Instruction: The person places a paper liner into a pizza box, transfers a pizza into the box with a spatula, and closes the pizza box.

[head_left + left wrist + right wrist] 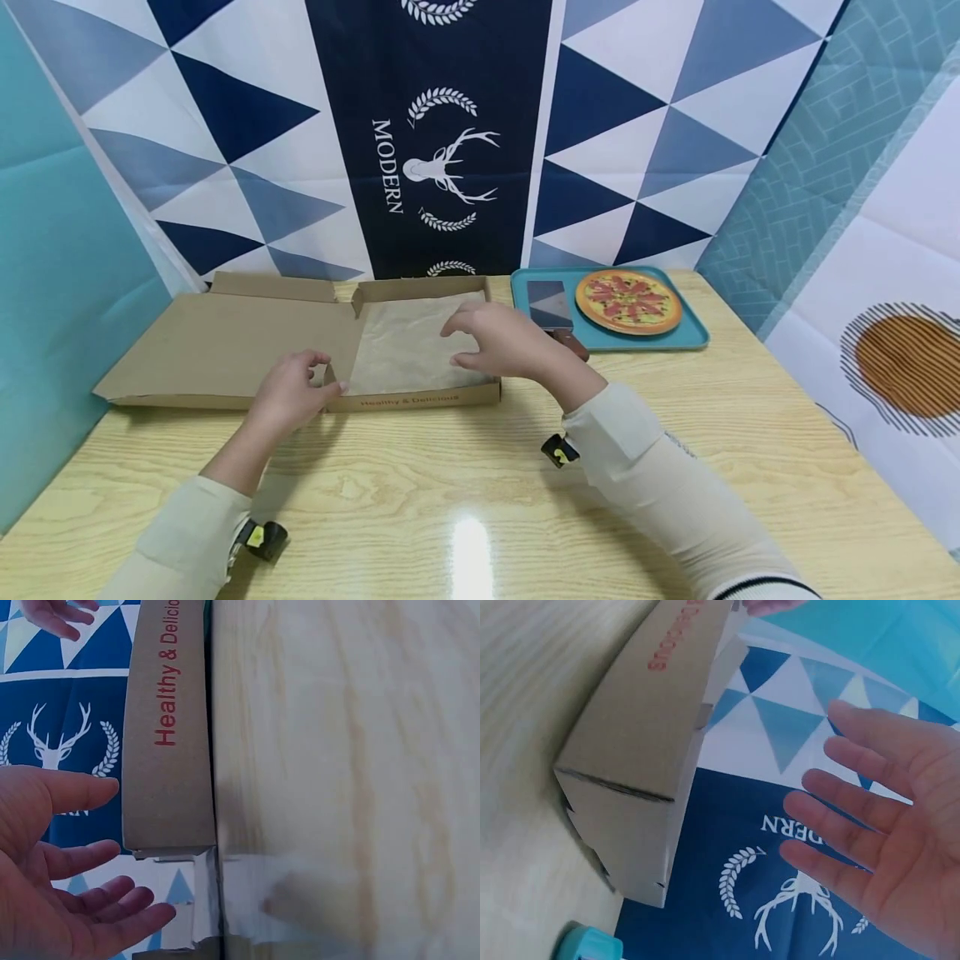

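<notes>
An opened cardboard pizza box (416, 400) stands on the wooden table, its lid (217, 346) folded out flat to the left. Brown paper (408, 346) lines the tray part, and red lettering runs along the front wall. By the box's front left corner is my left hand (292, 392), fingers loosely bent and apart; the left wrist view shows nothing between them (75, 877). Over the right side of the lined tray hovers my right hand (498, 337). Its fingers (840, 817) are spread and hold nothing in the right wrist view.
At the back right a blue tray (637, 343) carries a round pizza (628, 302) and a broad-bladed server (550, 304), whose brown handle (572, 343) sticks out over the tray's front edge. A patterned cloth (457, 233) hangs behind the table.
</notes>
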A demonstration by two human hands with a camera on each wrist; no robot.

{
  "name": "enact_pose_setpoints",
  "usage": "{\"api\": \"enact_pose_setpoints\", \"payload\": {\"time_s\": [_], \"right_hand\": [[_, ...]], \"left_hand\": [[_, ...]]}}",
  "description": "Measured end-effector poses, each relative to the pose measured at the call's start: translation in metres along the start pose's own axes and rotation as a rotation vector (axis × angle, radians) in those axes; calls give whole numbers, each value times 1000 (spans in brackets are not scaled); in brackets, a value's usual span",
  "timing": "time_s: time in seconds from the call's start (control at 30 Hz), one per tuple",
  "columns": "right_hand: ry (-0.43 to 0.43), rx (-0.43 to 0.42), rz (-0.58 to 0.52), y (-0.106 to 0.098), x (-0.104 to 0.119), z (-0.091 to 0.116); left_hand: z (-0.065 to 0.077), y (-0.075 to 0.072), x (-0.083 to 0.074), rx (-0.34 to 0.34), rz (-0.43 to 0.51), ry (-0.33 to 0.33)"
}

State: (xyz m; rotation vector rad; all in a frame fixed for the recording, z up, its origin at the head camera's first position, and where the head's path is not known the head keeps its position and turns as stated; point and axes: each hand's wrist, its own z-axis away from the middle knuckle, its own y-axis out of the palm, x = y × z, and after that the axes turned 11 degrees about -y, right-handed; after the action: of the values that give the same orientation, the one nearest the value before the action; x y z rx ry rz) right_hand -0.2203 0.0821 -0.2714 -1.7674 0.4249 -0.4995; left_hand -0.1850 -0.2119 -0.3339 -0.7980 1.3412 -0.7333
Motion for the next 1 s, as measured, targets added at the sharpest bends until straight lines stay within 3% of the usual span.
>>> {"api": "enact_pose_setpoints", "payload": {"time_s": [0.17, 0.37, 0.5, 0.77, 1.0], "right_hand": [[28, -86, 49, -1, 8, 12], [187, -212, 104, -2, 13, 24], [223, -254, 106, -4, 12, 34], [189, -339, 127, -9, 7, 55], [226, -363, 134, -13, 0, 72]], "left_hand": [[0, 0, -7, -73, -58, 62], [1, 2, -18, -126, -84, 148], [2, 4, -25, -125, -86, 168], [7, 11, -39, -83, -58, 172], [12, 19, -52, -79, -43, 220]]}}
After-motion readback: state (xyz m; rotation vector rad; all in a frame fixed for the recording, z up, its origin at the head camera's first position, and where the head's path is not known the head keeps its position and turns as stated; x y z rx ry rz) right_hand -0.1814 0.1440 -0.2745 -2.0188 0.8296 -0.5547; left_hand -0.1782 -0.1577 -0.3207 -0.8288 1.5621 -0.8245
